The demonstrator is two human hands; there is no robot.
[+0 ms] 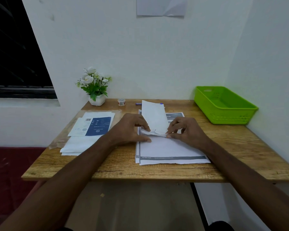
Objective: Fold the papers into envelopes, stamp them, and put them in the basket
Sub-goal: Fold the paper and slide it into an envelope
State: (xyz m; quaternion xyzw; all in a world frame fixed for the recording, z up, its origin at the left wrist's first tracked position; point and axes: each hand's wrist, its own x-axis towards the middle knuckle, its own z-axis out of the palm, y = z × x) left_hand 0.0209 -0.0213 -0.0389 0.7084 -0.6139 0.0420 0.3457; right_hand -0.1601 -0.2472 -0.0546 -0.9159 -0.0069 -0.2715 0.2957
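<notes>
A narrow folded white paper (154, 116) stands tilted up from the middle of the wooden table (232, 147). Its near end is creased over. My left hand (130, 129) pinches that near end from the left, and my right hand (187, 129) pinches it from the right. Under the folded paper lies a stack of printed sheets (170, 150) with a grey border. A green plastic basket (223, 105) stands at the back right corner, with nothing visible inside it.
A second pile of white sheets with a blue printed leaflet (93, 125) lies on the left. A potted white flower (95, 87), a tape roll (121, 102) and a pen (138, 103) sit along the back edge by the wall.
</notes>
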